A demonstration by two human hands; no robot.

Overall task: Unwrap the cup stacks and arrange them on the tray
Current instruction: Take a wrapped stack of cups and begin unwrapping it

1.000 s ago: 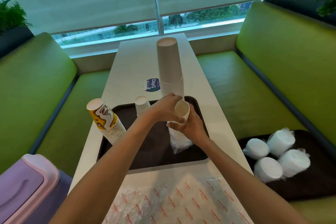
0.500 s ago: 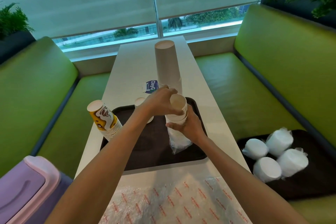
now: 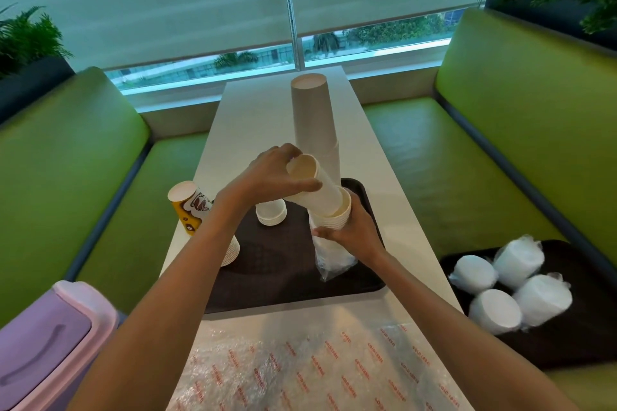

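Over the tray's (image 3: 283, 280) right edge, the right hand (image 3: 355, 232) held the lower cups (image 3: 340, 218), fingers (image 3: 322, 233) curled round them, their wrap (image 3: 330, 260) hanging onto the tray. The left hand's (image 3: 272, 177) fingers (image 3: 302, 184) were clamped on the tilted cups (image 3: 320, 192), whose base was apparently nested in the lower cups. A tall stack (image 3: 314, 123) stood at the tray's far edge, a printed stack (image 3: 192, 210) at its left edge.

Tray (image 3: 293, 280) on table (image 3: 364, 157); tall stack (image 3: 314, 130) behind; printed stack (image 3: 195, 213) left; 4 wrapped stacks (image 3: 500, 287) right.
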